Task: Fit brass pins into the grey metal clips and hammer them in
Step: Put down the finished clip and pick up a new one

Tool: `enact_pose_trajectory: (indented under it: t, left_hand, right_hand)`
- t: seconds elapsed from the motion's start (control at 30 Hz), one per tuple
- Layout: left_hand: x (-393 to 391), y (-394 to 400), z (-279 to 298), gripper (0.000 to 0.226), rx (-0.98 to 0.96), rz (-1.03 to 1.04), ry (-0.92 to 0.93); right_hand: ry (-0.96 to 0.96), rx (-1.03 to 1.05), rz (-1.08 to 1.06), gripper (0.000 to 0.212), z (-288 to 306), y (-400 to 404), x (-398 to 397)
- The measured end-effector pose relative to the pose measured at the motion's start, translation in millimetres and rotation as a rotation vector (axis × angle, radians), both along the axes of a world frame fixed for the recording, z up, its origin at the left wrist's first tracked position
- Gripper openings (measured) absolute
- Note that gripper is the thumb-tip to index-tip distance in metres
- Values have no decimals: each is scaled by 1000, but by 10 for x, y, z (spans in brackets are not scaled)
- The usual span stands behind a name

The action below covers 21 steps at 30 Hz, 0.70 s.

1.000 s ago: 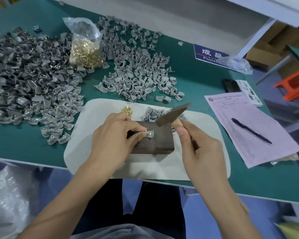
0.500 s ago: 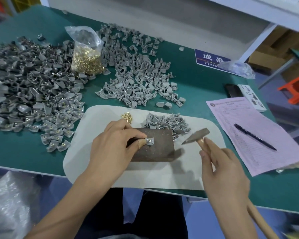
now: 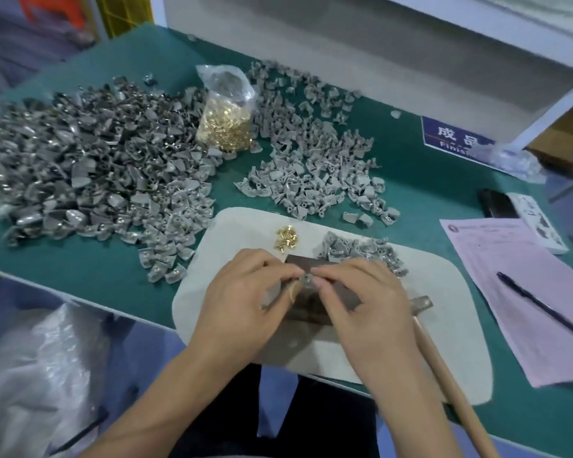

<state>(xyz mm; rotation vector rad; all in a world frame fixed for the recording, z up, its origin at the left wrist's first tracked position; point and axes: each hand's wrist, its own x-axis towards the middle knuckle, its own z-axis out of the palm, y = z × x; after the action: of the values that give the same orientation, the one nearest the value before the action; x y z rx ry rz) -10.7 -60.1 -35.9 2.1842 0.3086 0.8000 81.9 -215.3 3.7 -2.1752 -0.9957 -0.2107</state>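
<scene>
Head view: both hands meet over the dark block point(image 3: 331, 294) on the white mat point(image 3: 444, 325), so the step looks like handling a hammered clip; next comes fitting a fresh pin from the brass pins point(image 3: 286, 238). Left hand point(image 3: 245, 305) and right hand point(image 3: 361, 302) pinch the clip point(image 3: 306, 280) with curled fingertips; the hammer point(image 3: 444, 365) lies released beside the block

A green-topped workbench point(image 3: 427, 180) carries two heaps of grey metal clips, a large pile point(image 3: 80, 173) at left and a looser spread point(image 3: 311, 160) at centre, with a clear bag of brass pins point(image 3: 224, 117) between them. A white mat point(image 3: 444, 325) lies at the near edge; to the right sit a pink form point(image 3: 516, 292) with a black pen point(image 3: 540, 304) and a blue sign point(image 3: 450, 137).
</scene>
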Motion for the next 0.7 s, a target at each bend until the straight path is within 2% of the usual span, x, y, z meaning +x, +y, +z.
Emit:
enact_pose_trajectory:
  t: [0.2,0.33,0.43,0.57,0.7]
  left_hand:
    - [-433,384,-96,20,51,216,51]
    - [-788,579,-150,29,-11,353,166]
    - [-989,747,-173,22,45,447,266]
    - [-1084,907,-175,24,68,442,384]
    - [-1060,953,-141,30,31,453,365]
  right_hand:
    - [73,-136,193,11,-54,634,-171]
    - [114,-214,229,8,-169,1074,-377]
    - [77,-281,197,5,-262,1334,-475]
    - [76,-309,160,3,-336,1549,-517]
    - [86,-304,185,3,-354,1679,-516]
